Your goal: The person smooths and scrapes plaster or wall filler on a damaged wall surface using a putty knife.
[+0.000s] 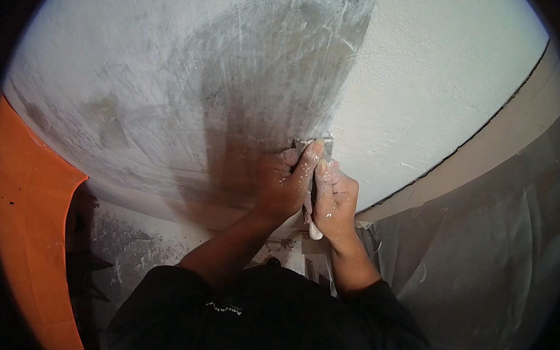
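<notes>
left hand (292, 183) and right hand (335, 200) grip a scraper (327, 149) near the wall's (417, 87) lower edge; pale lettering (224, 309) marks the shirt (290, 334).

Illumination uneven: wall (437, 75) bright at right, dimmer toward lower left. Brownish, soft-edged shadow falls left of the hands (334, 197); light apparently from the right. Dark shirt (272, 320) underexposed, folds nearly lost. Grey sheet (478, 268) dull, low contrast. Fisheye distortion: wall's lower edge bowed; black vignette at corners, bluish fringe along upper rim. Hands reasonably sharp.
</notes>
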`<state>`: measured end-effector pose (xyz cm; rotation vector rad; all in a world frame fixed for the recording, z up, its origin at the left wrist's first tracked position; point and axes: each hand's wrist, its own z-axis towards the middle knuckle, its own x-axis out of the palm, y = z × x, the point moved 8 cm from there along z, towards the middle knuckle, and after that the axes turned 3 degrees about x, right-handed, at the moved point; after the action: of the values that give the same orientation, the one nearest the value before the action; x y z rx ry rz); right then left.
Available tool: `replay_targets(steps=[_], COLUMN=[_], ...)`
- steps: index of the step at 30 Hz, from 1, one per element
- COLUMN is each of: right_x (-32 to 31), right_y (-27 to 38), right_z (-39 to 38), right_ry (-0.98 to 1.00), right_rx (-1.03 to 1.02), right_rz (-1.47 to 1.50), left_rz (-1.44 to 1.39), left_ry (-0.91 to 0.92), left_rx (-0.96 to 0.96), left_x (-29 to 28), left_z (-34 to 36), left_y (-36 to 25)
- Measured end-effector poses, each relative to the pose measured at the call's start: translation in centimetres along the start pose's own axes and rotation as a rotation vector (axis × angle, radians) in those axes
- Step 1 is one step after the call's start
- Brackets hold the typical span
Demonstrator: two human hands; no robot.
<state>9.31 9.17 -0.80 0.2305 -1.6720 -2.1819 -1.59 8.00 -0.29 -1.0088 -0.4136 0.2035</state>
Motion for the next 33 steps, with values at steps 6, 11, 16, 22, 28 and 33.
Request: replay_targets(steps=[6, 11, 16, 22, 28, 33], right_x=[0.0, 0.0, -0.6, -0.4, -0.5, -0.5], right_y=[-0.1, 1.0, 0.5, 1.1, 1.4, 2.2], right_z=[-0.2, 0.4, 0.5, 0.3, 0.3, 1.5], right_ry=[-0.030, 0.000, 0.005, -0.008, 0.011, 0.032], right_rx=[-0.014, -0.082, -0.012, -0.023, -0.085, -0.122], right_rz=[0.051, -0.031, -0.021, 0.001, -0.158, -0.193], left_rz=[0.020, -0.241, -0.043, -0.005, -0.208, -0.330], left_ry=[0.016, -0.061, -0.047, -0.011, 0.016, -0.064], left_rx=[-0.001, -0.132, -0.015, -0.069, -0.142, -0.122], left_x=[0.0, 0.8, 0.5, 0.5, 1.3, 1.4], left_z=[0.1, 0.5, 0.6, 0.1, -0.1, 0.6], left_y=[0.2, -0.1, -1.1, 0.4, 0.5, 0.4])
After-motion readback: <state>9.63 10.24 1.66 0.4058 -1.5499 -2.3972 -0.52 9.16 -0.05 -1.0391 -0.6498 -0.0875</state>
